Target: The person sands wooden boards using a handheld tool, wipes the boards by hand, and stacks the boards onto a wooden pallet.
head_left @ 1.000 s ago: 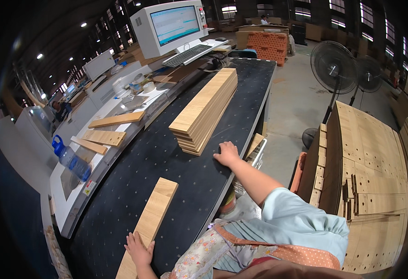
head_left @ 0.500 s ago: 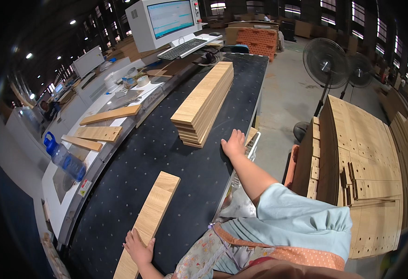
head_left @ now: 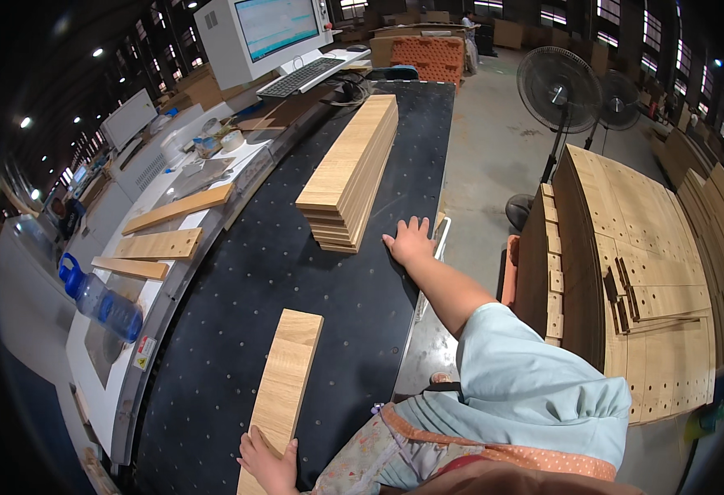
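Note:
A single light wooden board lies on the black dotted work table, its near end running out of the bottom of the picture. On that near part rests my left hand, fingers spread over the wood and thumb at its right edge. My right hand lies flat with spread fingers near the table's right edge, holding nothing. Just beyond it and to its left stands a stack of several similar boards, long side pointing away from me.
Left of the table, a white side surface carries loose wood strips and a blue-capped water bottle. A monitor and keyboard stand at the far left. On the right are stacked drilled panels and a standing fan.
The view has shifted slightly. The single board and my left hand on it now sit farther right and are turned a little straighter. My right hand stays by the table edge.

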{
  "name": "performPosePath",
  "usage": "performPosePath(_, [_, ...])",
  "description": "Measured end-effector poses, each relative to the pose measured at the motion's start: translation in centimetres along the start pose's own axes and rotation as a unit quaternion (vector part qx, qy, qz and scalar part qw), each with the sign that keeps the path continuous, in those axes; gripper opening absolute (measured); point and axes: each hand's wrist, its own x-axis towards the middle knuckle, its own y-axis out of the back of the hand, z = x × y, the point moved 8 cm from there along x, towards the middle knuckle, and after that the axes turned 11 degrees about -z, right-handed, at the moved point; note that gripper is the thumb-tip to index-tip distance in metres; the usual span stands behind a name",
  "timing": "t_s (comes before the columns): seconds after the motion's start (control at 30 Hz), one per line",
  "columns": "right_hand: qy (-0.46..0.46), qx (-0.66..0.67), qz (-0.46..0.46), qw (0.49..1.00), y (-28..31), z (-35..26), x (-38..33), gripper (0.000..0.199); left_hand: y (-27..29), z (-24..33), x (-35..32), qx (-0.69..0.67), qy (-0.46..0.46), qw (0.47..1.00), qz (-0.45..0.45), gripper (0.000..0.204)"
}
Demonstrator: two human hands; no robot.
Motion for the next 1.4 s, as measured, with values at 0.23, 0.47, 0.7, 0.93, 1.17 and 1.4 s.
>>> performPosePath(0.23, [-0.002,0.008,-0.001,1.0,0.1,0.2,0.0,0.054,-0.1,-0.1,-0.1,-0.004,-0.004,1.0,0.004,0.08])
performPosePath(0.47, [0.008,0.006,-0.006,1.0,0.2,-0.2,0.0,0.054,-0.6,-0.4,0.0,-0.002,-0.012,1.0,0.022,0.08])
performPosePath(0.7, [0.009,-0.011,0.007,1.0,0.1,-0.2,-0.1,0.055,-0.1,-0.3,-0.1,-0.002,-0.01,1.0,0.017,0.08])
performPosePath(0.93, [0.013,-0.002,-0.018,1.0,0.0,-0.3,-0.2,0.055,-0.1,-0.3,-0.1,-0.005,-0.01,1.0,0.014,0.08])
performPosePath(1.17, [0.014,0.002,-0.019,1.0,0.2,-0.3,-0.3,0.055,-0.7,-0.7,0.2,-0.012,-0.003,1.0,-0.003,0.082])
performPosePath(1.4, [0.011,0.009,-0.019,1.0,0.6,-0.2,-0.4,0.058,-1.5,-1.4,0.5,-0.008,-0.003,1.0,0.012,0.083])
